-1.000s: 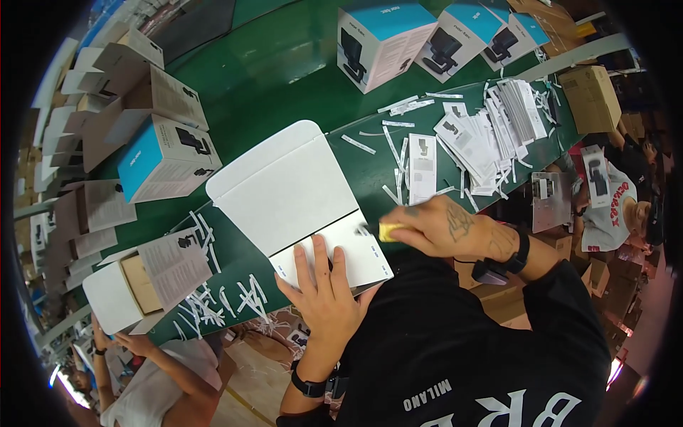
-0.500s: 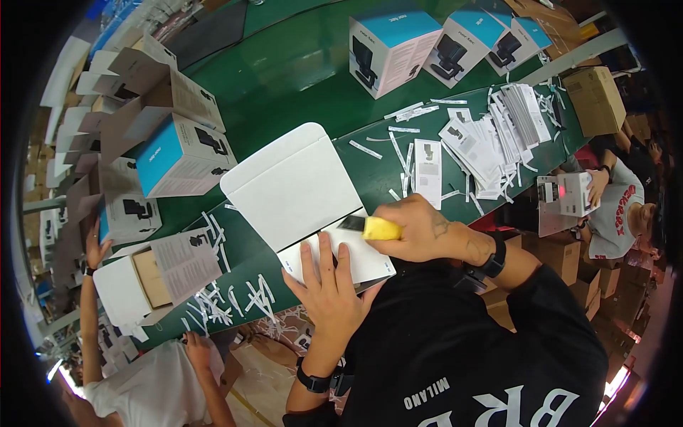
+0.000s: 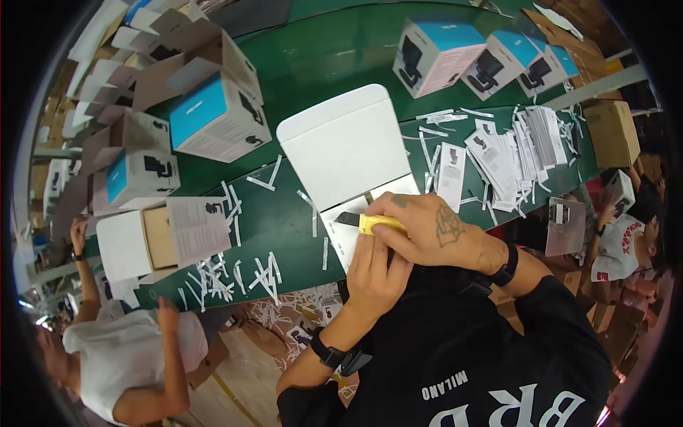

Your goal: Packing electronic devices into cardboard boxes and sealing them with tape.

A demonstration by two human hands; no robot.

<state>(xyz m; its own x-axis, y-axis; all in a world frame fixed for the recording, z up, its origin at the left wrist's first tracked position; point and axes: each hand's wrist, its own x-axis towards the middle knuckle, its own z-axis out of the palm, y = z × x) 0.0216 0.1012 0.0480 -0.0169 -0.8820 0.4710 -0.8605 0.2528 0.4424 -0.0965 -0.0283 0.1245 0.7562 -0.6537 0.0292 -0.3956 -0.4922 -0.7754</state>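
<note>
Yellow-handled, the bladed tool sat grasped in the right hand over the white box, centre frame.
Left fingertips met or neared the handle; whether the left hand gripped anything could not be told. The tool looked light and stiff, best held by its handle; the box seemed light, its card creasable, steadiest by its folded edges.

A green table crosses the scene. On its near side lie an open white box in the middle, paper strips and another open box left, leaflets right; blue-topped boxes stand far left and right.
</note>
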